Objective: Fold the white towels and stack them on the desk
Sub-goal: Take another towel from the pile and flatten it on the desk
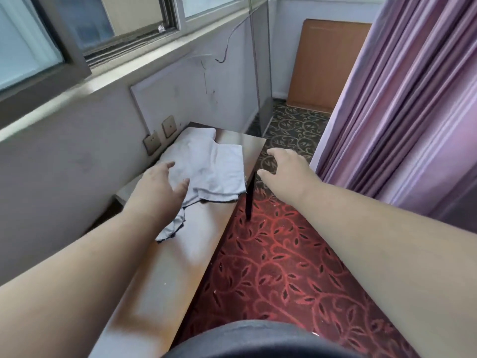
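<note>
I'm seeing the towels (206,166) lying rumpled at the surface's (165,264) far end, one corner trailing toward me. My left hand (157,187) is hovering over their near edge, possibly touching, grip open. My right hand (286,169) is reaching past the surface's edge, fingers spread, holding nothing.

A purple curtain (402,104) hangs right of the red patterned carpet (278,254); beyond the carpet a brown board (327,65) leans against the wall, and left of it, two wall sockets (160,135) sit under the window (77,29).
</note>
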